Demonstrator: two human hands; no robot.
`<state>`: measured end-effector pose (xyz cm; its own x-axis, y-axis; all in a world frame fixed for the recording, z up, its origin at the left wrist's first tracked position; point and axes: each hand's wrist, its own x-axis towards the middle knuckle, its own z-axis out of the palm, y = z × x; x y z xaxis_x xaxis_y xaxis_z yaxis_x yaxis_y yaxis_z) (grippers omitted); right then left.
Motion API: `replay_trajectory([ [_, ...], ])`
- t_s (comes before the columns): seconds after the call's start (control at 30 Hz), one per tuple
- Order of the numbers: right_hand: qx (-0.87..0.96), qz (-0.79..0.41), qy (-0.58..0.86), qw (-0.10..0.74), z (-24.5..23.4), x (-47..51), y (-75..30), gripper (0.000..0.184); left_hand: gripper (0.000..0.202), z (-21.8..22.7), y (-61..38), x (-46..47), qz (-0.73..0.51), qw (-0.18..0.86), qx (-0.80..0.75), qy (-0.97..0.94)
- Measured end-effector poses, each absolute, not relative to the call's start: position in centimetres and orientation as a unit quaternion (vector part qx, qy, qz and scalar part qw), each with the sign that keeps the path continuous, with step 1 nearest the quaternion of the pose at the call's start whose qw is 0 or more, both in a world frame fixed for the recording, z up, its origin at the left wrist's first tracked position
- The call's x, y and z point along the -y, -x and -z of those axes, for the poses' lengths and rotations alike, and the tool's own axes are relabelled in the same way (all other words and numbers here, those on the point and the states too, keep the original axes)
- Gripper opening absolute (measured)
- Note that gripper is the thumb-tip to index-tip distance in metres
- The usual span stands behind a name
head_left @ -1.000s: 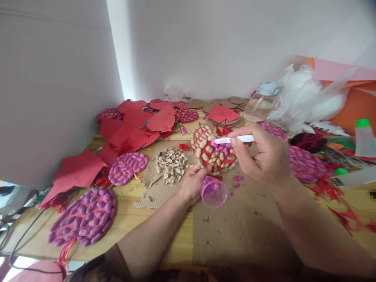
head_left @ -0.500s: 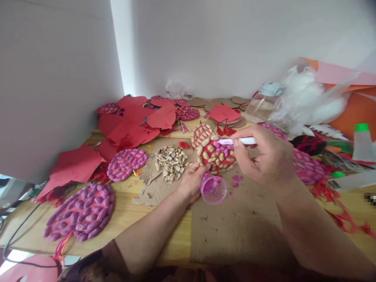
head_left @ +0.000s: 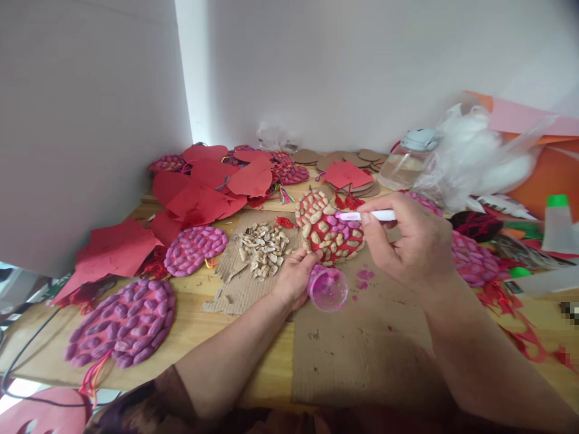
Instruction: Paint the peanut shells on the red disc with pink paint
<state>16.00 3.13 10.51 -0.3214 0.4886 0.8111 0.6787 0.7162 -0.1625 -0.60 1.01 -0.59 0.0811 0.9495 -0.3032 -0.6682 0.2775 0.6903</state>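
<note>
My right hand (head_left: 404, 241) pinches a white pen (head_left: 368, 216), its purple-stained tip touching the peanut shells on a red gourd-shaped piece (head_left: 323, 232). Several shells there are bright purple; the others are plain tan. My left hand (head_left: 298, 274) is closed at the lower left edge of this piece, thumb on the edge, other fingers partly hidden. Against that hand, a clear plastic cup (head_left: 329, 290) smeared with purple paint tilts its mouth toward me. Purple spots mark the cardboard sheet (head_left: 362, 355) beside it.
Loose peanut shells (head_left: 263, 250) lie on cardboard left of my hand. Purple shell-covered pieces (head_left: 124, 322) with cords rest further left, near red paper cutouts (head_left: 199, 187). A lidded jar (head_left: 409, 158), a plastic bag (head_left: 479, 150) and a green-capped bottle (head_left: 558, 223) stand on the right.
Little differs. The pen tip has shifted very slightly over the upper purple shells, while my left hand keeps its place at the piece's edge. The view has moved a touch.
</note>
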Motion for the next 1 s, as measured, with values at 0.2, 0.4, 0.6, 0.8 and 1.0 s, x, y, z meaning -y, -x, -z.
replay_trajectory([
  [0.2,0.813,0.089,0.356,0.452,-10.3,-3.2,-16.1,0.009,0.046,0.7,0.5,-1.0,-0.578,0.710,-0.353,-0.195],
  [0.4,0.824,0.123,0.351,0.427,-10.3,-3.4,-16.4,0.008,0.048,0.8,0.6,-1.3,-0.586,0.703,-0.365,-0.171],
  [0.6,0.782,-0.028,0.394,0.482,-12.1,-1.7,-16.6,0.006,0.045,0.7,1.0,-1.6,-0.590,0.698,-0.376,-0.149],
  [0.8,0.852,-0.133,0.342,0.372,-13.4,0.0,-16.3,0.004,0.039,0.7,1.4,-2.2,-0.647,0.659,-0.359,-0.137],
  [1.0,0.919,-0.072,0.277,0.272,-11.5,-0.5,-14.7,0.013,0.037,0.3,1.7,-2.3,-0.684,0.617,-0.361,-0.146],
])
